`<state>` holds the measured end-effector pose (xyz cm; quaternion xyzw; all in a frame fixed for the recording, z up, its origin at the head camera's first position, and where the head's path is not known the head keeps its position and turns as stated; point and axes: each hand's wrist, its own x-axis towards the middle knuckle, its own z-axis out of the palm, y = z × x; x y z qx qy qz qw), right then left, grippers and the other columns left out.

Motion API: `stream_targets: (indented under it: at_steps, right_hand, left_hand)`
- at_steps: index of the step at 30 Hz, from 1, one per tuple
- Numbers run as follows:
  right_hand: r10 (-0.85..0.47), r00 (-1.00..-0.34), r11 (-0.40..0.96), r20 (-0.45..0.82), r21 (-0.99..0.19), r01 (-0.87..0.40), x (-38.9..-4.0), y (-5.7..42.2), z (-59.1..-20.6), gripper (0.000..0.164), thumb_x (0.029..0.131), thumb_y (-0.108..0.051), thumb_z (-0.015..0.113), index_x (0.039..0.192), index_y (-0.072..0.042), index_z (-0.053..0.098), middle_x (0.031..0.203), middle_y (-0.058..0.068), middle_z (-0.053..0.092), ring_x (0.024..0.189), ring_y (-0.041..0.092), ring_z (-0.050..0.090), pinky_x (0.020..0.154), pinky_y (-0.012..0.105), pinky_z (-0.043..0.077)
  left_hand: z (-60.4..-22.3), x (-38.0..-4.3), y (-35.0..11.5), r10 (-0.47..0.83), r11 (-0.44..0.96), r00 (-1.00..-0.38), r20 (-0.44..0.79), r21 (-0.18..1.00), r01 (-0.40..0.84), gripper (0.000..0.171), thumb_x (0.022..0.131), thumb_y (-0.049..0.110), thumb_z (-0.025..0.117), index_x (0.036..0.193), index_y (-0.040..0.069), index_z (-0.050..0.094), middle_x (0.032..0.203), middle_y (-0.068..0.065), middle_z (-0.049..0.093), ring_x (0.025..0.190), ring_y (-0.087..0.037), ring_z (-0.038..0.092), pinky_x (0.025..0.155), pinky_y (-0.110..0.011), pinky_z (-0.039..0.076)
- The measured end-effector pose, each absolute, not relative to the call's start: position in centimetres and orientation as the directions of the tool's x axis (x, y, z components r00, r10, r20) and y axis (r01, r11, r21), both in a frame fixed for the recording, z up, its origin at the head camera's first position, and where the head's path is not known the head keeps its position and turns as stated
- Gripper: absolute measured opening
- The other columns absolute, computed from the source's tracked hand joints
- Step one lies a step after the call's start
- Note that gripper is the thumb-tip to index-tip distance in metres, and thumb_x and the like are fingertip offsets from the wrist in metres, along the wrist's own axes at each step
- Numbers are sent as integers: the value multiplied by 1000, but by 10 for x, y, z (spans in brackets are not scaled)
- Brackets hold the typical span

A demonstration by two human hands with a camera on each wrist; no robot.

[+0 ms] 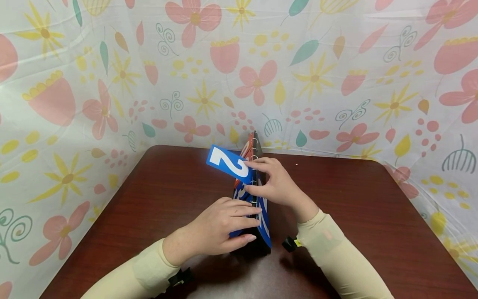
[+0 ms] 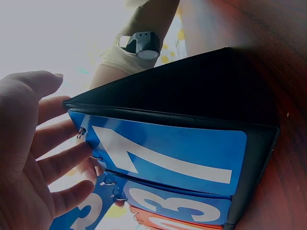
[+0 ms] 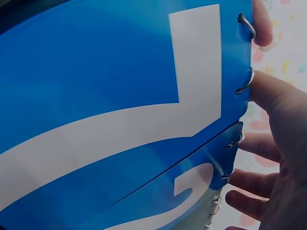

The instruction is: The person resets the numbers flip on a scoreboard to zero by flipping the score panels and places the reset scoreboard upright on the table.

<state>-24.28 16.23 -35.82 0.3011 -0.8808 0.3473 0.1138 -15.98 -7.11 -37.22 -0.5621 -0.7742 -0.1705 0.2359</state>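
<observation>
right hand [image 1: 274, 180] is at about two o'clock on the flip-number stand [image 2: 192, 96], its finger and thumb parted by the ringed spine; from where i'm standing i can't tell whether they pinch the raised blue card [image 1: 228, 162] or merely prop it. left hand [image 1: 220, 226] sits toward half past seven, fingers spread, fingertips at the spine, nothing gripped. the stand itself is upright on the table [image 1: 354, 199], spine running roughly twelve to six, with the card marked 2 jutting out toward ten o'clock.

what would worry me is that card. if it's only propped, a small slip of the right fingertips could let it drop to either side. its holes could also catch on a metal ring [image 3: 249, 25] if it's pulled askew, and tugging harder would likely bend the punched edge. the left fingers lie close enough to the near rings to get in the way. the stand looks narrow at the top as well, so a sideways shove from two o'clock, unmatched by the left, might slide or tip it toward eight.
</observation>
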Motion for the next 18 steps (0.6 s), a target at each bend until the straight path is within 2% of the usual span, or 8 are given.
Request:
stream_targets:
  at_steps: [5, 8, 13, 18]
  right_hand:
    - [-449, -807, 581, 384, -560, -590, -241, 162, -355, 63, 82, -35, 83, 141, -25, 65, 139, 8, 61, 128, 28, 48, 94, 53, 51]
    - [-456, -806, 590, 378, -549, -592, -240, 161, -355, 63, 83, -37, 83, 142, -25, 65, 141, 9, 59, 131, 29, 47, 98, 54, 49]
    - [-463, -801, 627, 380, -498, -599, -241, 157, -356, 61, 82, -41, 84, 138, -24, 68, 142, 8, 61, 134, 32, 47, 106, 61, 41]
    - [-458, -802, 649, 384, -472, -596, -239, 157, -355, 53, 81, -43, 85, 128, -22, 75, 143, 8, 64, 137, 33, 46, 108, 65, 34]
  left_hand:
    - [-372, -160, -71, 792, 308, -256, 555, 0, 952, 32, 101, 36, 64, 127, 21, 73, 137, 2, 70, 130, -14, 63, 103, -38, 54]
    - [-372, -160, -71, 792, 310, -259, 552, 1, 951, 32, 101, 36, 64, 127, 21, 74, 137, 2, 70, 130, -14, 63, 103, -38, 53]
    - [-372, -160, -71, 792, 313, -260, 552, -3, 950, 32, 101, 36, 64, 126, 21, 74, 138, 4, 69, 130, -14, 63, 103, -38, 53]
    - [-372, -160, -70, 790, 313, -250, 560, -17, 950, 32, 100, 37, 65, 126, 21, 74, 138, 4, 69, 130, -14, 63, 102, -38, 53]
